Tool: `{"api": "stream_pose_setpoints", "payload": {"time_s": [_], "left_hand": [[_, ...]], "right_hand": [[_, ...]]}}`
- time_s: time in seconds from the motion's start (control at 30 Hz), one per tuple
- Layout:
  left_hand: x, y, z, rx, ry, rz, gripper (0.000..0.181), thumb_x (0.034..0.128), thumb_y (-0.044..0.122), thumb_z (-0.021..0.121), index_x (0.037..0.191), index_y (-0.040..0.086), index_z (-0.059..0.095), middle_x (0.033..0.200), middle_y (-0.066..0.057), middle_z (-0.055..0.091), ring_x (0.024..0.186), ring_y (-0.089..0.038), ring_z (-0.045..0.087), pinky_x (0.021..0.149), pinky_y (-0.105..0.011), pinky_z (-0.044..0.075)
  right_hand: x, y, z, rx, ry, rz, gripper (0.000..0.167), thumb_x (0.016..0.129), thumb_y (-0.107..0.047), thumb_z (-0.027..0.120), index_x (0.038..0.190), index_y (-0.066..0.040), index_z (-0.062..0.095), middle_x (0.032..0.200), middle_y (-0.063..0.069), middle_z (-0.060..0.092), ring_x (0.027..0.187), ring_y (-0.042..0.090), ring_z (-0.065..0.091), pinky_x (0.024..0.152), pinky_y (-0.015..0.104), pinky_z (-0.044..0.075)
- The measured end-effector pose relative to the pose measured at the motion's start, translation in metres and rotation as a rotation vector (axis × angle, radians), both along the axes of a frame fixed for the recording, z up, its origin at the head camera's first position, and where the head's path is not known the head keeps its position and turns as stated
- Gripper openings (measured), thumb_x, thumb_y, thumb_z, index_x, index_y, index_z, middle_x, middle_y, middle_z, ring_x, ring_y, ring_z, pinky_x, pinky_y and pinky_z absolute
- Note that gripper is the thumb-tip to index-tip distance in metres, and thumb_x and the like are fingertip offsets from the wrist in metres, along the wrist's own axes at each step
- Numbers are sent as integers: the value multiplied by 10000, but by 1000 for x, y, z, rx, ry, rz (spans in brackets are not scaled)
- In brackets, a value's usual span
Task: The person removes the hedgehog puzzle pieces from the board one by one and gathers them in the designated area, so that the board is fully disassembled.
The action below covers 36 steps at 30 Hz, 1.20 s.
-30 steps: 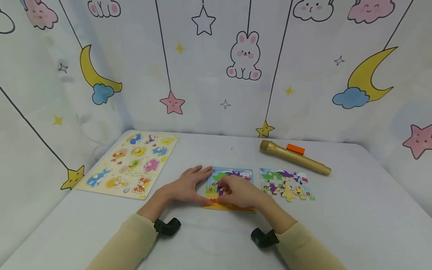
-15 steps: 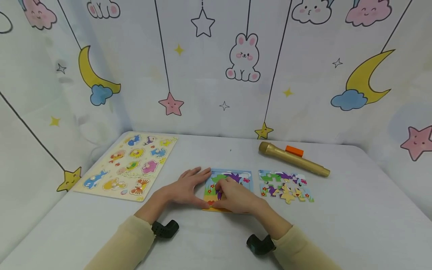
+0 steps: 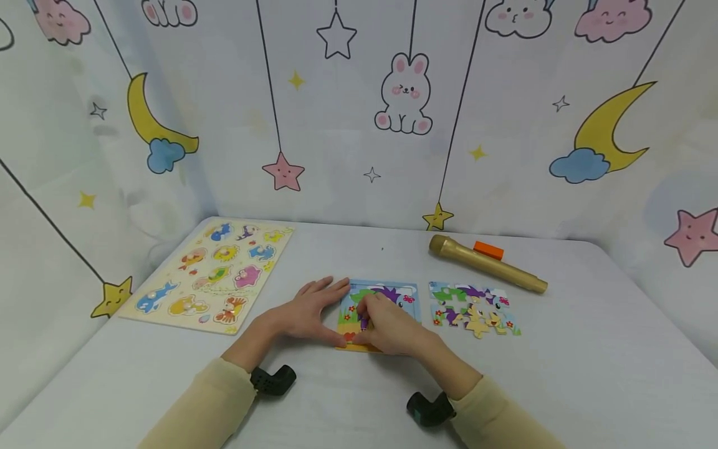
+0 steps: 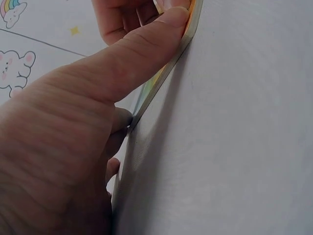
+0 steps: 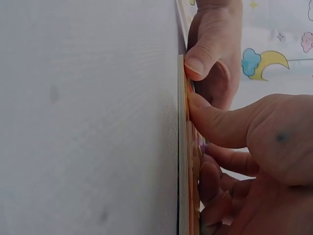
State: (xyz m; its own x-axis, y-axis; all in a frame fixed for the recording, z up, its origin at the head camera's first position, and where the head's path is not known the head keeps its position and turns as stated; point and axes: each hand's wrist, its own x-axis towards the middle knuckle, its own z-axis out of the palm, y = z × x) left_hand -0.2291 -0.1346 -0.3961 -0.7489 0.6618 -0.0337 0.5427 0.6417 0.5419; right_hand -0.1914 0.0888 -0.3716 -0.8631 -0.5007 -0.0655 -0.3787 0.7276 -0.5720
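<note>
In the head view my left hand [image 3: 313,312] lies along the left side of a jigsaw puzzle board [image 3: 414,288] in a blue and orange frame. Its thumb presses the near left corner, and its spread fingers reach the far corner. My right hand [image 3: 392,327] is over the board, thumb and index finger bent toward each other. Between them shows a purple puzzle piece [image 5: 201,144], seen at the index fingertip in the right wrist view; most of it is hidden. The right thumb [image 5: 205,115] touches the orange edge.
Right of the board lies a group of joined puzzle pieces [image 3: 477,312]. Behind them are a gold microphone-shaped stick [image 3: 488,263] and an orange block [image 3: 488,250]. A cream peg puzzle board [image 3: 219,262] with animal shapes lies at the left. A patterned curtain [image 3: 359,125] stands behind.
The right hand has shifted slightly left and toward the body over the board, its fingers still bent. The left hand keeps its place on the board's side. The head view drifts a little.
</note>
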Motion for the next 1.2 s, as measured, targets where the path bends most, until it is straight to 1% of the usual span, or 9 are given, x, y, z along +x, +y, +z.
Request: {"api": "stream_pose_setpoints", "payload": {"time_s": [0.17,0.3,0.53,0.7,0.77,0.9,1.03,1.2], "left_hand": [[0,0,1,0,-2,1,1037,794,529,807,1599,113,303,1678,12,176,1531,-325,36,1193,-592,53],[0,0,2,-1,-8,7,1040,791,526,813,1599,114,303,1678,16,174,1532,-323,34,1192,-596,56],[1,0,2,5,-6,-2,1040,793,519,815,1599,110,301,1679,8,173,1532,-327,33,1195,-583,35],[1,-1,1,-1,-12,10,1044,785,527,814,1601,125,301,1678,28,174,1534,-306,30,1196,-580,40],[1,-1,1,-1,-12,11,1047,783,532,814,1602,128,301,1678,30,174,1534,-305,29,1196,-581,40],[1,0,0,-8,-6,12,1048,783,547,809,1603,140,301,1679,33,170,1533,-304,31,1193,-593,53],[2,0,0,-15,-5,18,1045,784,560,805,1603,147,305,1678,39,171,1533,-301,38,1190,-601,67],[2,0,1,-10,-13,17,1045,788,560,802,1602,139,302,1678,35,170,1533,-304,36,1188,-606,70]], "right_hand": [[-1,-1,0,-15,-11,-12,361,875,-164,814,1114,-33,578,979,14,547,899,174,522,844,355,513],[-2,-1,0,-28,-11,0,374,871,-150,817,1131,-18,584,967,15,551,884,171,526,832,347,512],[-2,-2,0,2,-3,27,417,894,-145,791,1229,24,610,995,23,561,909,175,525,856,364,514],[-1,-3,0,1,10,25,430,886,-152,799,1230,1,591,1015,27,552,925,178,523,859,368,515],[-1,-2,0,-17,7,22,429,877,-146,808,1217,-9,586,1014,22,561,922,178,531,855,365,520],[-2,0,-1,-78,-28,13,408,866,-129,815,1192,-47,585,1006,0,596,899,172,555,833,353,528],[-3,4,-4,-146,-53,-5,339,897,-123,781,1166,-103,576,964,-27,606,859,154,565,785,323,521],[-5,7,-6,-263,-108,-43,241,949,-106,717,1151,-104,584,892,-14,627,791,153,599,731,306,522]]}}
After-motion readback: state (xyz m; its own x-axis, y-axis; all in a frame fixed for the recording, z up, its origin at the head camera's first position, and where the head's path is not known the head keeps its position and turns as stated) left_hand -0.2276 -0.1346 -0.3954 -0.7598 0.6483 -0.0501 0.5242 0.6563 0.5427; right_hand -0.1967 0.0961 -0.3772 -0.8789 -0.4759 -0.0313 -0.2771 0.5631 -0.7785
